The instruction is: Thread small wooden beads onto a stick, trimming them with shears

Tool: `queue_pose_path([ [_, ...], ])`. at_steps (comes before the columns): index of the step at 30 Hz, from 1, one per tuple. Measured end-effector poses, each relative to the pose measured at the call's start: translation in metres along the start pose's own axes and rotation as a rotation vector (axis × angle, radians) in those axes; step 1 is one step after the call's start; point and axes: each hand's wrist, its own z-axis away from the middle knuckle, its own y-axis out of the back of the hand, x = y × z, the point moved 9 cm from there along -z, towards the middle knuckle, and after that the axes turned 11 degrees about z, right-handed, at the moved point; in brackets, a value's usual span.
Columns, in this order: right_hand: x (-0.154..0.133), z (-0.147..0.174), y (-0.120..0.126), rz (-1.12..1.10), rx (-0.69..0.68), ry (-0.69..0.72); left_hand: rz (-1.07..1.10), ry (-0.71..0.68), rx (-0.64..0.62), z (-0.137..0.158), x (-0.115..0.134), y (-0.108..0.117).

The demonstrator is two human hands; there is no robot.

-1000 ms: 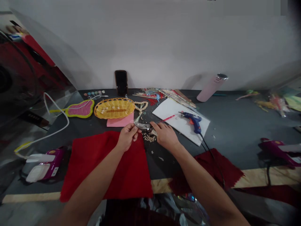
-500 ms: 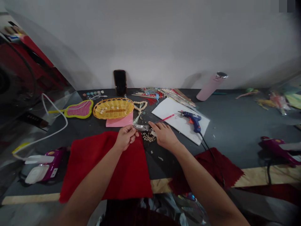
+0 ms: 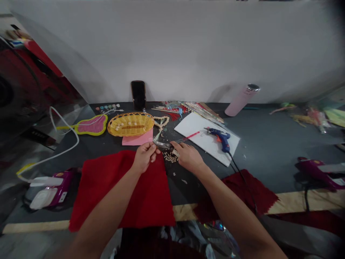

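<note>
My right hand [image 3: 189, 154] is closed round the handle of a pair of metal hand shears [image 3: 162, 144], whose grey jaws point left. At the tip of the jaws, my left hand [image 3: 145, 155] is pinched shut; what its fingers hold is too small to make out. Just below the tool lies a pile of small tan pieces [image 3: 170, 157], partly hidden by my right hand. A red cloth [image 3: 147, 194] spreads under my left hand and forearm. Behind the jaws sits a pale tassel [image 3: 157, 136] with a string of beads [image 3: 161, 121].
A yellow wicker basket [image 3: 131, 133] holding a few small pieces overlaps a pink pad [image 3: 137, 140]. To the right, a blue glue gun [image 3: 223, 139] rests on a white board [image 3: 194, 126], its cord running forward. A phone [image 3: 138, 95] and pink tumbler [image 3: 240, 102] stand by the wall.
Both hands stay in nearly the same place, with the shears still between them. The view has shifted very slightly.
</note>
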Motion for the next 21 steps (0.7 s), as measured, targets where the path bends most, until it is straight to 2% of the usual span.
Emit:
queue_pose_path([
  [4, 0.0032, -0.0006, -0.0056, -0.008, 0.013, -0.002, -0.075, -0.034, 0.03, -0.0013, 0.0004, 0.002],
  [8, 0.0019, -0.0003, -0.0024, -0.021, 0.083, 0.031, -0.11, -0.061, 0.037, -0.0012, 0.0051, 0.0018],
  [21, 0.0017, 0.0, -0.0018, -0.054, 0.093, 0.081, -0.029, 0.067, -0.032, 0.0013, 0.0013, -0.002],
])
